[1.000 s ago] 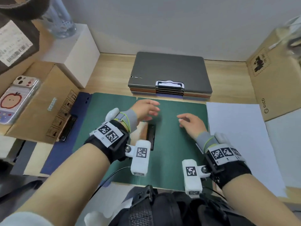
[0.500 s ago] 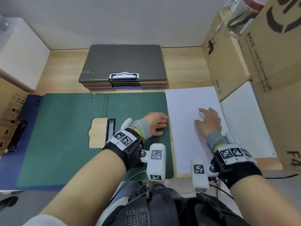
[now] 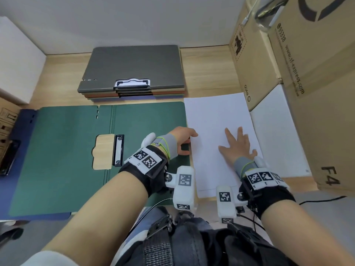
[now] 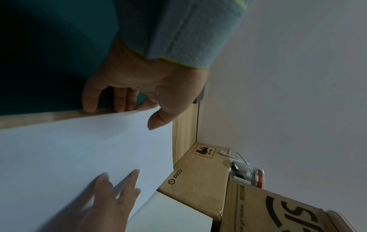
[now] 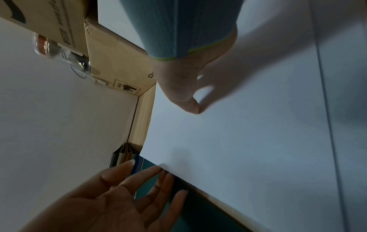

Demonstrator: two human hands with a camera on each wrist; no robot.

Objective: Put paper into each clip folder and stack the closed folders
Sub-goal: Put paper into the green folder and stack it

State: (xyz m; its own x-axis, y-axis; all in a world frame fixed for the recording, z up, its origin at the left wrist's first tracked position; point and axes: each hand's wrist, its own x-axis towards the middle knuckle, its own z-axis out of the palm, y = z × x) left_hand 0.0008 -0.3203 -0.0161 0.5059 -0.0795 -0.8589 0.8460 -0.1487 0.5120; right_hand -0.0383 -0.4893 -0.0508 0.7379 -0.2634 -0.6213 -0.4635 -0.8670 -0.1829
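An open green clip folder [image 3: 67,160] lies flat on the table, its black clip [image 3: 118,149] in the middle. To its right lies a stack of white paper [image 3: 213,120] [image 4: 79,149] [image 5: 248,141]. My left hand [image 3: 189,143] [image 4: 127,100] [image 5: 129,188] is at the paper's left edge, fingertips touching the edge and thumb just over the sheet. My right hand [image 3: 238,144] [image 4: 111,196] [image 5: 184,87] rests flat on the paper, fingers spread. Behind, a stack of closed folders [image 3: 134,68] has a grey one on top.
A blue folder [image 3: 25,131] pokes out under the green one at left. Cardboard boxes [image 3: 259,64] wall in the right side, touching the paper's far right corner. A white box [image 3: 15,60] stands at the back left. The wall is right behind the folder stack.
Both hands have moved right, off the green folder. The right hand now lies flat on the paper and the left has reached its left edge. The view has turned right.
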